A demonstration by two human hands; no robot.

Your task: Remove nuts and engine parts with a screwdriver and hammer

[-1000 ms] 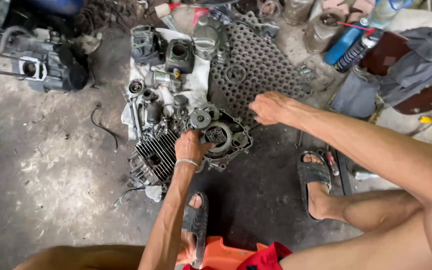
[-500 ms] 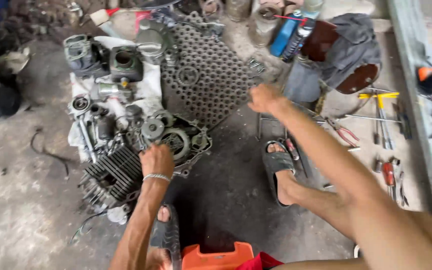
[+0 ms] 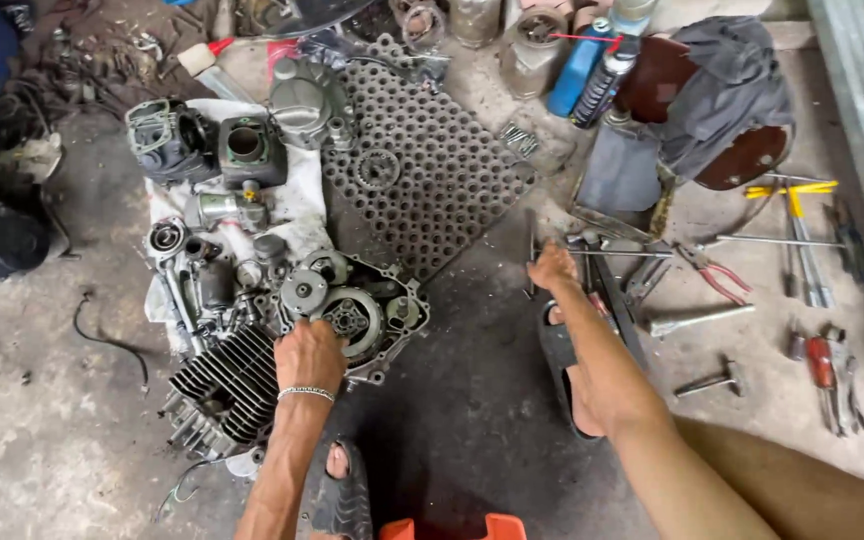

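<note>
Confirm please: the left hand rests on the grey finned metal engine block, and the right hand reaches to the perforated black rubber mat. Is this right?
One detail is wrong. The head view shows the right hand reaching to the long metal hand tools on the concrete floor, apart from the perforated black rubber mat. The left hand does rest on the grey finned metal engine block.

Our right hand [image 3: 552, 268] has left the perforated metal plate [image 3: 422, 170] and swung right, now closing on a long tool [image 3: 602, 252] among those on the floor. We have also turned our view rightward.
</note>
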